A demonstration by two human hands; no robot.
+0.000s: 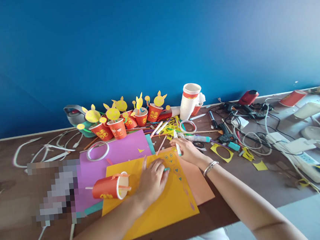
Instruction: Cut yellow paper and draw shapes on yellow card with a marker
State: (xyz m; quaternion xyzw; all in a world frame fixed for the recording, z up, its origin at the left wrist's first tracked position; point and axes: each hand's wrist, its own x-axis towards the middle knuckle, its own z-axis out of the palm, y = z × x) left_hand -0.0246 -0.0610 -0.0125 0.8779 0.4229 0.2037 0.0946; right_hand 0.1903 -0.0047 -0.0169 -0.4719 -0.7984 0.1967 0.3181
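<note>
My right hand [187, 150] is closed around a white marker [176, 141] with a teal lower end, held almost upright over the top right of a yellow-orange sheet [156, 206]. Drawings in teal and purple outline [176, 169] run down that sheet's right side: a face, hearts and small shapes. Resting on the sheet is my left hand [153, 178], fingers bent, with a small teal marker cap [166, 169] between thumb and fingertips. A red paper cup [106, 188] with orange strips lies on its side left of this hand.
Purple [93, 174] and peach [202, 191] sheets lie under the yellow-orange one. Behind stand red cups with yellow paper animal heads [116, 127] and stacked white cups [189, 102]. Paper scraps, a glue gun [226, 133], cables and a power strip [284, 144] crowd the right.
</note>
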